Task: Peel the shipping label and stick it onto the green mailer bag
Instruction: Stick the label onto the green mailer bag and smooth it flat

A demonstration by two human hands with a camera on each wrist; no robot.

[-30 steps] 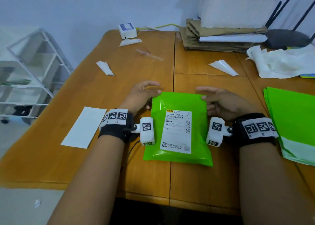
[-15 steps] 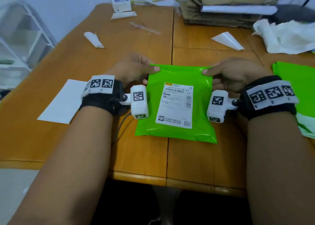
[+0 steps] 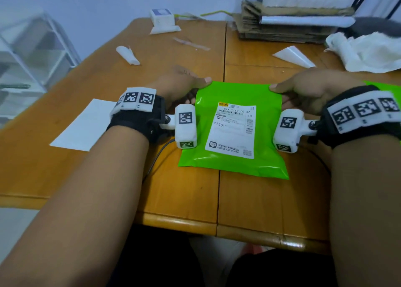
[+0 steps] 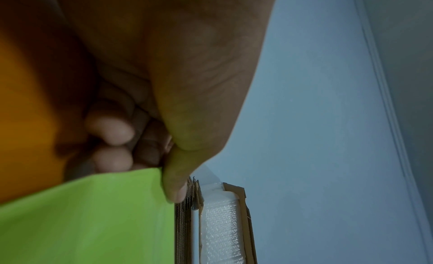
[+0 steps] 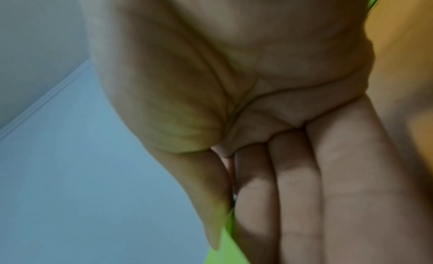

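The green mailer bag (image 3: 235, 163) sits near the table's front edge with the white shipping label (image 3: 233, 130) stuck flat on its face. My left hand (image 3: 184, 84) pinches the bag's far left corner, thumb on top and fingers curled beneath. In the left wrist view that thumb (image 4: 175, 184) presses on the green mailer bag (image 4: 93, 221). My right hand (image 3: 303, 89) pinches the far right corner the same way. The right wrist view shows the thumb (image 5: 211, 203) over the bag's edge (image 5: 225, 253), with the fingers (image 5: 297, 203) below it.
A blank white backing sheet (image 3: 84, 126) lies left of my left wrist. Curled paper scraps (image 3: 128, 55) (image 3: 293, 56) lie further back. A stack of green mailers (image 3: 382, 84) sits at the right edge, flattened cardboard (image 3: 282, 26) and white cloth (image 3: 364, 52) at the back.
Both hands went from resting open beside the bag's far corners to pinching them. The bag now sits nearer the front edge of the table.
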